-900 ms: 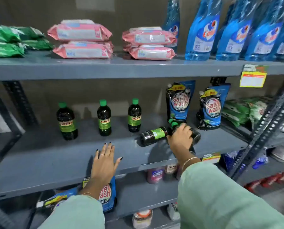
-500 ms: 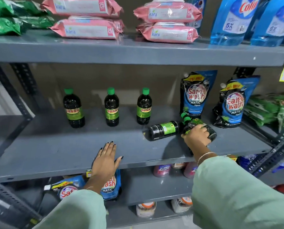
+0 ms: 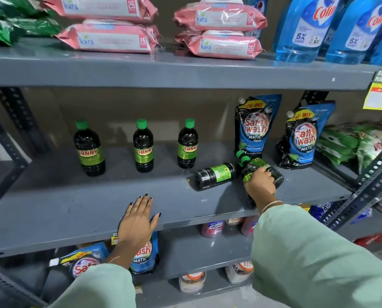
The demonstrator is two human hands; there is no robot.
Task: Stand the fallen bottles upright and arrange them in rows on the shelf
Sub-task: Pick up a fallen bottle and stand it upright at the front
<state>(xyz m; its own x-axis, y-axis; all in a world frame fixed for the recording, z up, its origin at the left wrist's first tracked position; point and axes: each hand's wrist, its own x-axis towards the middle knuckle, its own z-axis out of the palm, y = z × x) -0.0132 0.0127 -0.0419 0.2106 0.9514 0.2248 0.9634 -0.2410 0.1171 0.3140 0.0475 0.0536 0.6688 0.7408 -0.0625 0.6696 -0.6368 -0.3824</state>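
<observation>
Head view, and the grey middle shelf [image 3: 52, 210] has a wide bare stretch along its front edge and left half, with the left hand [image 3: 138, 221] lying flat there, fingers spread, palm down right at the front lip, holding nothing. Three Sunny bottles [image 3: 143, 146] stand upright in a row toward the back, well apart from one another, green caps up. To their right, nearer the front edge, two bottles are down: one fallen bottle [image 3: 216, 176] lies on its side, base toward the front, and the gripped bottle [image 3: 274, 174] lies just beside it, touching at the cap end. The right hand [image 3: 260, 182] is curled over that second bottle, fingers wrapped round its body, which hides much of its label. Behind them two Safewash pouches [image 3: 254, 127] stand at the back right, leaving little room on that side. The slotted upright [image 3: 372, 172] crosses the right end. Above, four pink Kara wipe packs [image 3: 110, 38] sit in two stacks; the blue Colin bottles [image 3: 301, 30] are cut off at the top, count unclear. Items on the lower shelves are partly hidden by the sleeves.
</observation>
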